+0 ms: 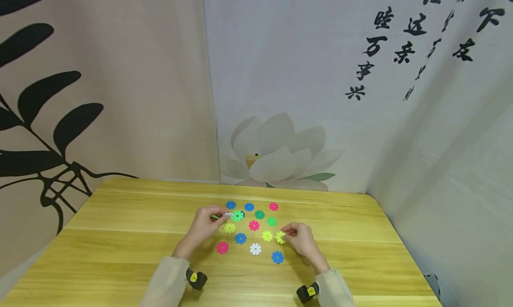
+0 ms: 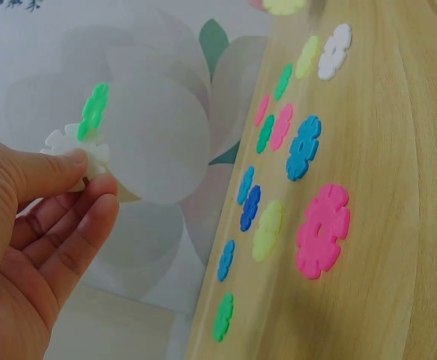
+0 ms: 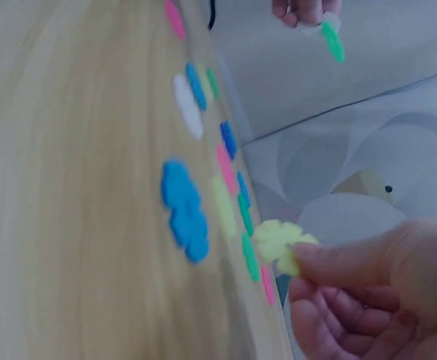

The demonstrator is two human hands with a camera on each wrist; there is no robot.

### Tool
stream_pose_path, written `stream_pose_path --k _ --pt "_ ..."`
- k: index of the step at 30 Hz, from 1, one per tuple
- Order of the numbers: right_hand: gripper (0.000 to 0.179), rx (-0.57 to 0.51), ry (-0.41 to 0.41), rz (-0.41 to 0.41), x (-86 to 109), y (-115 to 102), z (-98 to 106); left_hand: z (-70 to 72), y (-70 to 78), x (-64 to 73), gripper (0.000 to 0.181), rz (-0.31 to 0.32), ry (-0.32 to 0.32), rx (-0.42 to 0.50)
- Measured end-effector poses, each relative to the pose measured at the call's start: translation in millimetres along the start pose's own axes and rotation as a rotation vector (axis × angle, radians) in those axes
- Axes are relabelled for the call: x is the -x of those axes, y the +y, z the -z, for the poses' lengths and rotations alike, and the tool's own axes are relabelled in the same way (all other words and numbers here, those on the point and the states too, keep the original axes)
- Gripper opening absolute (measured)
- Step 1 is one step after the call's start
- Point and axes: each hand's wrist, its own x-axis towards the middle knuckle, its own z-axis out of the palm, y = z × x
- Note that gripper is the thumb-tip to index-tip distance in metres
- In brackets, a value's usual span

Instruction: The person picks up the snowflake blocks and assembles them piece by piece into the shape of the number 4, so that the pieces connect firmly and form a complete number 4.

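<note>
My left hand [image 1: 203, 229] is raised over the far part of the table and pinches a white notched plastic disc [image 2: 62, 142] between thumb and fingers. A green notched disc [image 2: 94, 111] is joined to its edge, standing at an angle. On the right, my other hand [image 1: 302, 240] pinches a yellow notched disc [image 3: 276, 241] between thumb and forefinger, off the tabletop. Between and around the hands lie loose discs of the same kind, among them a white disc [image 1: 255, 249], a pink disc [image 1: 222, 248], a blue disc [image 1: 278, 257] and a yellow disc [image 1: 267, 236].
The wooden table [image 1: 120, 236] carries the scattered discs toward its far edge. Behind it hangs a curtain [image 1: 280, 75] printed with a flower and dark characters. Black cameras are strapped to both wrists, such as the left wrist camera [image 1: 197, 280].
</note>
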Motion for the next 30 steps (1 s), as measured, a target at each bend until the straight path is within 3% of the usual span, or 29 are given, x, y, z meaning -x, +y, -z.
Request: stream_pose_path --k 12,21,30 --pt "0.005 -0.211 0.165 0.094 -5.7 -27.2 -12.8 -0.6 2.2 2.0 0.005 -0.043 -0.031 0.024" --pt "0.007 -0.330 0.125 0.128 3.4 -77.5 -12.7 -5.5 8.5 2.3 0.005 -0.075 -0.058 0.033" --pt "0.006 -0.360 0.117 0.183 1.6 -86.9 -18.5 -8.4 11.4 2.2 0.002 -0.081 -0.078 0.026"
